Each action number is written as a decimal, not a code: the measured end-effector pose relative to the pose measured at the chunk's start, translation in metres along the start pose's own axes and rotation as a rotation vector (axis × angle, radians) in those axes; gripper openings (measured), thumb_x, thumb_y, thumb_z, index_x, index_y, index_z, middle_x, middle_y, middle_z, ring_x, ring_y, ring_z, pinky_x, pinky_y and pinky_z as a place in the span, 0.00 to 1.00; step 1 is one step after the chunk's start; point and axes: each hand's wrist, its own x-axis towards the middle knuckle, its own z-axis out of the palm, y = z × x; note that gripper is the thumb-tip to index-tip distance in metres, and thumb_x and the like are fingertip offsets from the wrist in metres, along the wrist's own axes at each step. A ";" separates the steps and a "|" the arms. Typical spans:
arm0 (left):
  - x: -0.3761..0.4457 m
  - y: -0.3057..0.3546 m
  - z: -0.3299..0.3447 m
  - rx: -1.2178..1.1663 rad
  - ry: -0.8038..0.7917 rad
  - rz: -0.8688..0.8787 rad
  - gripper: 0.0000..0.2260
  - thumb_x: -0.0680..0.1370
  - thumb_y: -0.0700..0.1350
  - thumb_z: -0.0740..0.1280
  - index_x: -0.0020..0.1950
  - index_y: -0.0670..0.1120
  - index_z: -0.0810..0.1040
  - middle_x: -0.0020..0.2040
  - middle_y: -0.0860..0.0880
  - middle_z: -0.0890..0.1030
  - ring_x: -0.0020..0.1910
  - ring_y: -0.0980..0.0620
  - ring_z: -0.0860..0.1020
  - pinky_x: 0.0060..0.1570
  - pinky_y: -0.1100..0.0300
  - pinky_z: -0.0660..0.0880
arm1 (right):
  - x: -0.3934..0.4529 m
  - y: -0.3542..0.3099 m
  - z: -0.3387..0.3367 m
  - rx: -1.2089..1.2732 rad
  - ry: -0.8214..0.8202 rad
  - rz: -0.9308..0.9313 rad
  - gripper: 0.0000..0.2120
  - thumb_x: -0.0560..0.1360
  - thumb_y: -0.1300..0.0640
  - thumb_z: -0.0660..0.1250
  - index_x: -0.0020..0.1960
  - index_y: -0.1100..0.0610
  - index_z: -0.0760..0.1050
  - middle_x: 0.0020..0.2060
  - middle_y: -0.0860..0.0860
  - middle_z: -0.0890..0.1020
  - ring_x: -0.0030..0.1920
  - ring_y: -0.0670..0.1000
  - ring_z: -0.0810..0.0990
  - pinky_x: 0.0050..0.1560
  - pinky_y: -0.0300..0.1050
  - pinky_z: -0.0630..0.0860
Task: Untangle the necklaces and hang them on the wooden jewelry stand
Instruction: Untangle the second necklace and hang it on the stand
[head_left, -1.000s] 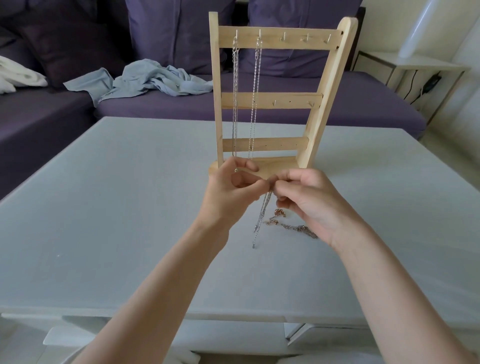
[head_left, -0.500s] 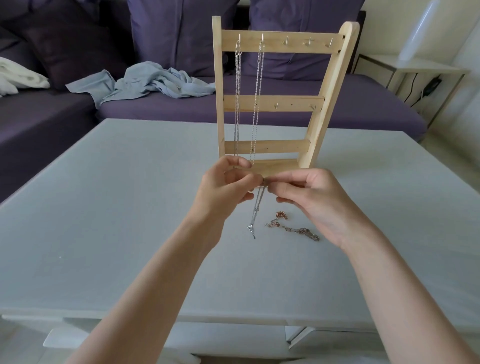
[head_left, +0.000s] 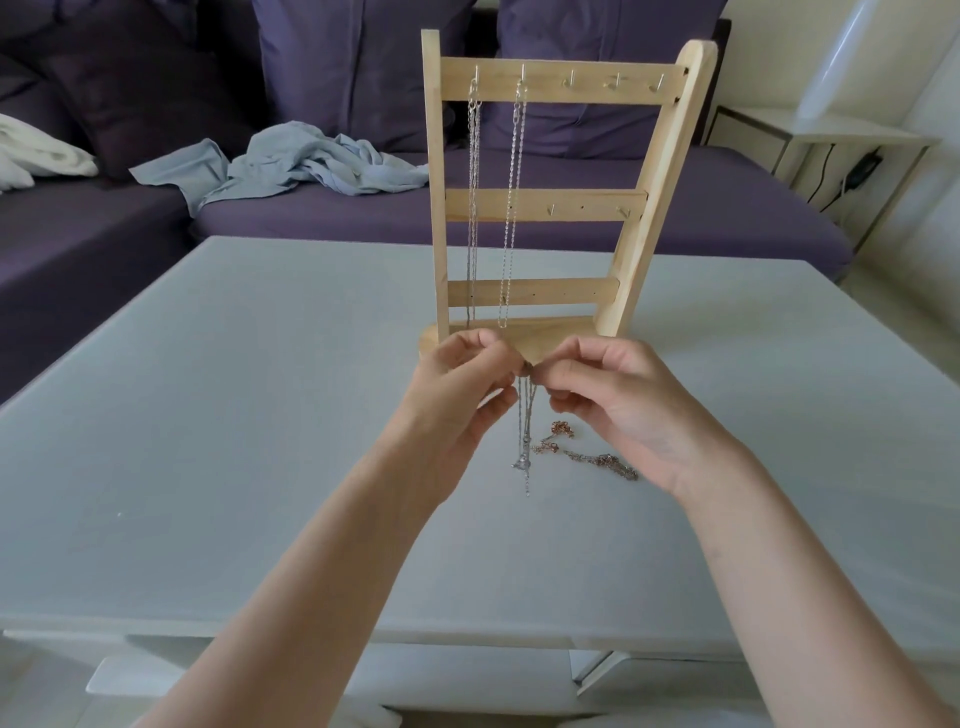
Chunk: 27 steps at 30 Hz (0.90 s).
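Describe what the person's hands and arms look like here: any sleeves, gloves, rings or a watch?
Both forearms are bare up to the frame's bottom edge; no sleeves show. The left hand and right hand are ungloved, with no ring, watch or bracelet visible from this side.

Two silver necklaces (head_left: 488, 208) on wooden stand (head_left: 540, 202)

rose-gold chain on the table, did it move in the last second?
No. The rose-gold chain lies in the same spot on the table, in front of and slightly right of the wooden jewelry stand base; only the camera shifted.
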 end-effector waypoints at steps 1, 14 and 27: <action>0.000 0.000 0.001 -0.067 -0.013 -0.034 0.07 0.75 0.34 0.63 0.40 0.46 0.71 0.32 0.52 0.74 0.29 0.59 0.71 0.34 0.69 0.71 | 0.001 0.000 0.000 0.054 -0.009 0.021 0.08 0.72 0.68 0.66 0.35 0.62 0.75 0.30 0.51 0.75 0.32 0.44 0.71 0.40 0.39 0.69; 0.000 -0.009 0.007 0.666 0.092 0.252 0.06 0.71 0.36 0.68 0.39 0.46 0.81 0.30 0.54 0.79 0.26 0.63 0.73 0.29 0.72 0.69 | 0.006 0.010 0.004 -0.068 0.250 0.030 0.12 0.70 0.65 0.66 0.30 0.57 0.71 0.27 0.46 0.73 0.34 0.46 0.70 0.42 0.41 0.68; 0.000 -0.005 0.006 0.672 0.125 0.313 0.08 0.72 0.36 0.65 0.35 0.46 0.78 0.28 0.55 0.78 0.27 0.62 0.74 0.36 0.63 0.76 | 0.008 0.007 0.002 0.107 0.188 0.145 0.12 0.72 0.68 0.63 0.31 0.60 0.70 0.27 0.50 0.70 0.31 0.47 0.67 0.37 0.41 0.65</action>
